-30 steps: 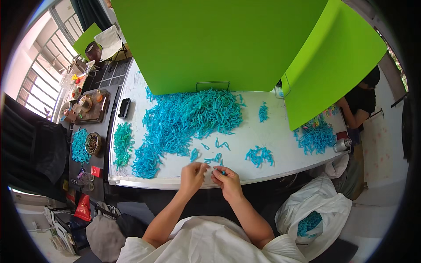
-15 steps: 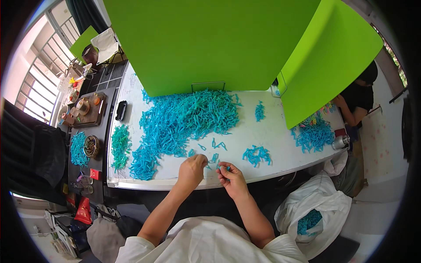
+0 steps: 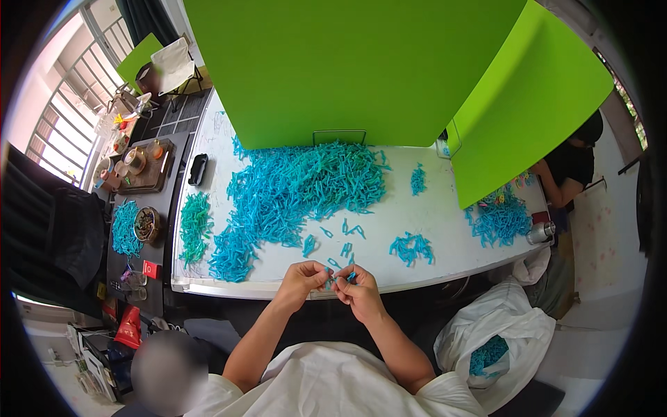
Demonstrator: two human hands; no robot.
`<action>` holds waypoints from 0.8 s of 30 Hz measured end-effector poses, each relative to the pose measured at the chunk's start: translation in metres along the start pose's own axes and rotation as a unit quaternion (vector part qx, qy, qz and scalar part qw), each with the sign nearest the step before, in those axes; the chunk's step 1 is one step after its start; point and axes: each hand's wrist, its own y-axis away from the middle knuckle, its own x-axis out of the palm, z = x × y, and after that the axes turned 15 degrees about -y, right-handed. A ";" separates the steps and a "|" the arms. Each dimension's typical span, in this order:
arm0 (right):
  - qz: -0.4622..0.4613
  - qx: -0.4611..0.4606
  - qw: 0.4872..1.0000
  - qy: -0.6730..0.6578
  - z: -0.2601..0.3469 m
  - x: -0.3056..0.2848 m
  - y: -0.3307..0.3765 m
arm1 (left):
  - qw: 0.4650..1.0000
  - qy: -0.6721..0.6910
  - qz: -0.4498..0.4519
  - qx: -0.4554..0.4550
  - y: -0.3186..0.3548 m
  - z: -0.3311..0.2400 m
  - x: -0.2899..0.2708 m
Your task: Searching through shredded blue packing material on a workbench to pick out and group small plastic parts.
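Note:
At the front edge of the white table [image 3: 347,280], my two hands almost meet. My left hand [image 3: 302,281] pinches a small blue plastic piece at its fingertips; its exact shape is partly hidden. Closed fingers of my right hand [image 3: 360,295] hold a blue plastic clothespin [image 3: 351,276], mostly covered by the fingers. Just beyond the fingertips lie a few loose clothespins [image 3: 346,248], one of them spread in a V [image 3: 357,230]. A small cluster of blue clothespins [image 3: 411,248] sits to the right. Farther back spreads a large blue and teal heap [image 3: 306,184].
A tall green panel [image 3: 347,69] stands behind the heap, with another green panel [image 3: 531,104] at right. Past that, a person's arm [image 3: 556,187] is beside another pile [image 3: 498,221]. A greenish pile [image 3: 195,228] and black tray [image 3: 199,169] lie left; a white sack [image 3: 451,340] stands lower right.
My left hand has moved back toward me and right, so its fingertips now come close to my right hand's. The right hand has shifted slightly left and nearer me.

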 end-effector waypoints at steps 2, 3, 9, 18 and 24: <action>0.006 0.008 1.000 -0.016 0.000 0.000 0.000 | 1.000 -0.004 0.003 0.005 0.001 0.000 0.001; 0.012 0.016 0.999 -0.033 0.000 0.000 0.001 | 1.000 -0.003 0.003 0.006 0.001 0.000 0.002; 0.005 0.008 1.000 -0.023 -0.003 -0.004 0.000 | 1.000 -0.008 0.001 0.010 0.000 0.002 0.003; -0.044 -0.006 0.994 0.103 0.004 0.002 -0.006 | 0.995 -0.091 -0.022 0.046 -0.001 0.001 0.012; -0.020 0.059 0.998 0.032 0.013 -0.013 -0.008 | 0.993 -0.093 -0.075 0.016 0.004 -0.001 0.023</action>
